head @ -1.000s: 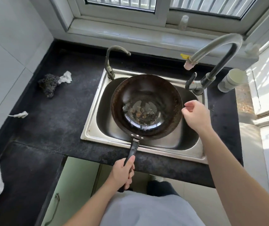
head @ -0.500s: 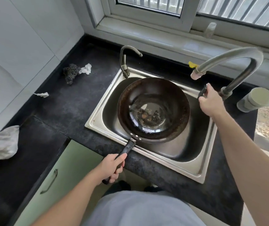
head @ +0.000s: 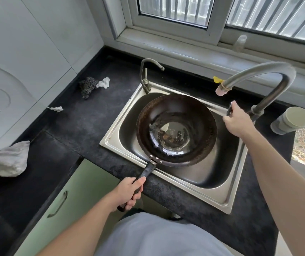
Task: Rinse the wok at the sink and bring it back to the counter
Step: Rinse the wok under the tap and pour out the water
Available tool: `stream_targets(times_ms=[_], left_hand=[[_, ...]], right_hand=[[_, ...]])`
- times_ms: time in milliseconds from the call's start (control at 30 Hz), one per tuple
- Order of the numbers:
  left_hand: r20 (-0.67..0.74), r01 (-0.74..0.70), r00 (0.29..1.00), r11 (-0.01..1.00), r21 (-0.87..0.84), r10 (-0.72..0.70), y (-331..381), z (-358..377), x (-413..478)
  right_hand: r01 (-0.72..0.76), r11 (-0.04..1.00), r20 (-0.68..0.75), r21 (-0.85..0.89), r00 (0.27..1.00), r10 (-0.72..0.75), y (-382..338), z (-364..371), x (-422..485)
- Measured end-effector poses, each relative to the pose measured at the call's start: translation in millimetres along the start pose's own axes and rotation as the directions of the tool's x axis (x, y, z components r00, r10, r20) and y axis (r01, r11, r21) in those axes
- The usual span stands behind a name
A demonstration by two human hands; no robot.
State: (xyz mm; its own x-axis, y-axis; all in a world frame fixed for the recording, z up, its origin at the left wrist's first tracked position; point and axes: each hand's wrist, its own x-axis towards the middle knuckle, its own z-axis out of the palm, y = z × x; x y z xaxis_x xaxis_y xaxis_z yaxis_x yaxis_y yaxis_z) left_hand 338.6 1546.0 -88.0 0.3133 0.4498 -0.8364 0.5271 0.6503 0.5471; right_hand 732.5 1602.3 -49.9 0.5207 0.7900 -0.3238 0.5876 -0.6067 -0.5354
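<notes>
Over the steel sink (head: pixel 227 183), the wok (head: pixel 176 130) sat level with food bits in its bottom, so the rinse looked barely begun. Left hand (head: pixel 129 193) gripped the wok's handle at 6 o'clock. Right hand (head: pixel 237 122) held the faucet lever (head: pixel 229 109) at 2 o'clock, no water visible. Carrying it back was all left to do. Dark speckled counter (head: pixel 77 126), scourer (head: pixel 87 86) at 10 o'clock, window behind.

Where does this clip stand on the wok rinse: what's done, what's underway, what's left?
Done: the wok is over the sink, its handle gripped by the left hand. In hand: the right hand grips the tap lever; no water shows at the spout. Left: rinsing out the food bits, then carrying it to the counter.
</notes>
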Motion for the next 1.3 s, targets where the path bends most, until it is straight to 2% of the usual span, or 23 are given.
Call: stream_targets(times_ms=[1300], left_hand=[[-0.019,-0.031,0.999,0.999,0.036,0.032,-3.5,3.4,-0.4]], right_hand=[[0.054,0.997,0.034,-0.063,0.998,-0.052,-4.1,-3.1,-1.3]])
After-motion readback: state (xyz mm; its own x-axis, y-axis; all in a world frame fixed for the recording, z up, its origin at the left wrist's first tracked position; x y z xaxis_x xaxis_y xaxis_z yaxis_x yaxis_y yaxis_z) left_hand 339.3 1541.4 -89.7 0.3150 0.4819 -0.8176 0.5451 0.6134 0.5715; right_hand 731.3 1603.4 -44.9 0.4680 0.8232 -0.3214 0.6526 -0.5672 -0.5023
